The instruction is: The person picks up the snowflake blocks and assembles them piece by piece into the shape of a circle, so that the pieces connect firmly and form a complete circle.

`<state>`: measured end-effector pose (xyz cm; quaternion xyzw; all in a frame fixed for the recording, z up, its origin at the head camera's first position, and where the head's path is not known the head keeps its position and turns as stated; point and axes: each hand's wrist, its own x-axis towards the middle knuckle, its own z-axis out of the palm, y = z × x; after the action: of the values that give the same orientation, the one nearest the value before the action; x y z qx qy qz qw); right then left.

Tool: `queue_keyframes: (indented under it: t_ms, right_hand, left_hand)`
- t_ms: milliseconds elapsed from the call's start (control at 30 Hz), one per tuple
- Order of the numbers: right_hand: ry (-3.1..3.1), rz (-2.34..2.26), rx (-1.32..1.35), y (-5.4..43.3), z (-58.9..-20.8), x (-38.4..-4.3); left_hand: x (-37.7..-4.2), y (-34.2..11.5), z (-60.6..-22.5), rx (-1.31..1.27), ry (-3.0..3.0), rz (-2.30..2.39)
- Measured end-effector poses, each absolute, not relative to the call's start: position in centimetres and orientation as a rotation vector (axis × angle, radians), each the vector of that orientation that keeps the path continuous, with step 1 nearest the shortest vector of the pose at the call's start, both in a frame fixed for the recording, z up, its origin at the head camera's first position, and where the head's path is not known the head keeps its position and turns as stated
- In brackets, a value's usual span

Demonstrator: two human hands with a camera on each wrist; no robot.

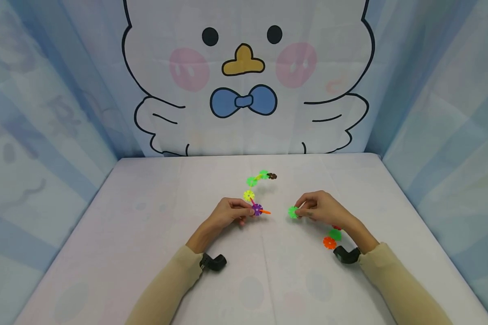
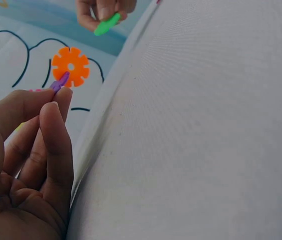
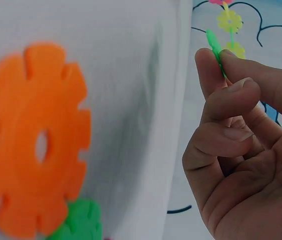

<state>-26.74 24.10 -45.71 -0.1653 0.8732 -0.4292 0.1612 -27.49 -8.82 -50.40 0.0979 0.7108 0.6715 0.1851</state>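
Observation:
In the head view, my left hand pinches a purple notched plastic disc between thumb and fingers. An orange disc is slotted into the purple one and points toward the right hand. From the purple disc a linked chain runs away across the table, with a yellow disc, green ones and a brown disc at its far end. My right hand pinches a single green disc by its edge, a short gap from the orange disc.
Beside the right wrist lie a loose orange disc, a green disc and a red disc, partly hidden by the hand. The white-covered table meets a printed curtain at the back and blue curtains at both sides.

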Motion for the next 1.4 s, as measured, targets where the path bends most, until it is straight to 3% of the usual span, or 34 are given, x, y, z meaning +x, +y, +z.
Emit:
queue_keyframes:
  t_ms: [500,1400]
  right_hand:
    - [2.444,-1.257,-0.581,20.1,-46.3,-27.3]
    - [2.383,-1.36,-0.56,19.1,-47.2,-27.0]
  left_hand:
    - [-27.5,-9.0,-50.3,0.319,2.024,1.884]
    - [-27.5,-8.9,-50.4,0.299,2.034,1.872]
